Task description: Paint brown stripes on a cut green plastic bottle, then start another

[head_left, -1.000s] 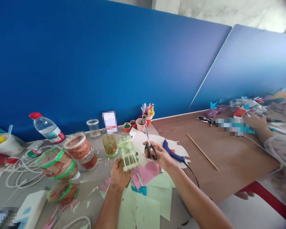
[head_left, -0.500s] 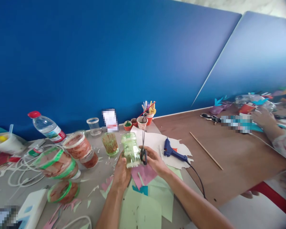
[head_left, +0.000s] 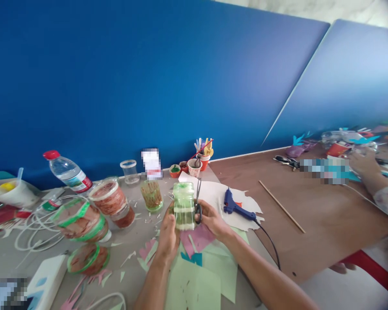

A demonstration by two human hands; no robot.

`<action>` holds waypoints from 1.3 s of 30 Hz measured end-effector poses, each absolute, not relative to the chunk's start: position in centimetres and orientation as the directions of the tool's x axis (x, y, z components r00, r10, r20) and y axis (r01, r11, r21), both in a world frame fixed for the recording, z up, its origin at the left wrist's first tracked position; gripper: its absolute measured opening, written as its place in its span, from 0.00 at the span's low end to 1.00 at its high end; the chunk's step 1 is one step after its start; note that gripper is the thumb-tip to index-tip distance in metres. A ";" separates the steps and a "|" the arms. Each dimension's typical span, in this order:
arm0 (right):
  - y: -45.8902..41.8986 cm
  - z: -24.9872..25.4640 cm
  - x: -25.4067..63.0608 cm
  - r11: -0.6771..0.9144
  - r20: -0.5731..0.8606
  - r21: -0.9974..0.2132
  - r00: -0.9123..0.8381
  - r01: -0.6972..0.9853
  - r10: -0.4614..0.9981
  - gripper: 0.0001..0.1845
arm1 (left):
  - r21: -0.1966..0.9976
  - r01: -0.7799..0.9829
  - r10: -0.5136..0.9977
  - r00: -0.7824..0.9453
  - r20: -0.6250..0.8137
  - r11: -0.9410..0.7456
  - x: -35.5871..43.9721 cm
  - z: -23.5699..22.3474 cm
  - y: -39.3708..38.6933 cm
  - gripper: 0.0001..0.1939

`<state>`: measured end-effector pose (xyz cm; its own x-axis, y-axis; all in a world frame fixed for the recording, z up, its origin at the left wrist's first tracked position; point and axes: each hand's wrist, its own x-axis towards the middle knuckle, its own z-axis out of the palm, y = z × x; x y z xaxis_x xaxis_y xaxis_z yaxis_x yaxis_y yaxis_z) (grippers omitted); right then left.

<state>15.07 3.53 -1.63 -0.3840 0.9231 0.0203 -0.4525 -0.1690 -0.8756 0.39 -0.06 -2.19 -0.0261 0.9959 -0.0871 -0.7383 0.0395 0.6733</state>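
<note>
My left hand (head_left: 168, 234) is wrapped round a small clear plastic cup (head_left: 183, 206) banded with pale green strips, held upside down above the table. My right hand (head_left: 211, 218) grips black-handled scissors (head_left: 198, 202) with the blades pointing up, pressed right against the cup's right side. Under both hands lie pink and light green paper sheets (head_left: 200, 267).
A blue glue gun (head_left: 236, 207) with its cord lies on white paper to the right. Decorated cups (head_left: 111, 202), a water bottle (head_left: 69, 172), white cables and paper scraps crowd the left. A wooden stick (head_left: 282, 206) lies on the brown table. Another person's hand (head_left: 364, 165) works at far right.
My right hand has brought the scissors left from apart to against the cup. The left hand has turned the cup more upright and raised it slightly.
</note>
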 end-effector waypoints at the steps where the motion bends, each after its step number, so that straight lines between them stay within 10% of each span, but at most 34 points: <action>1: 3.5 -1.6 15.1 -0.173 0.021 -0.873 -0.392 -0.455 0.920 0.25 | 0.688 -0.726 0.995 -0.059 -0.079 0.012 0.5 -1.9 -0.1 0.26; 22: 4.2 -1.4 15.9 -0.092 0.084 -0.884 -0.349 -0.458 0.933 0.29 | 0.668 -0.733 0.989 0.148 -0.028 0.128 0.2 -0.8 -0.6 0.29; 39: 4.6 -0.9 16.9 0.046 0.146 -0.929 -0.249 -0.368 0.957 0.29 | 0.799 -0.599 0.994 -0.112 -0.012 -0.058 0.7 -1.9 -0.1 0.37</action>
<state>16.94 4.58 -0.87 -0.2492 0.9574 0.1457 -0.3678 0.0456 -0.9288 0.74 -0.15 -1.88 -0.1121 0.9936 -0.0116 -0.5991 -0.0583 0.7986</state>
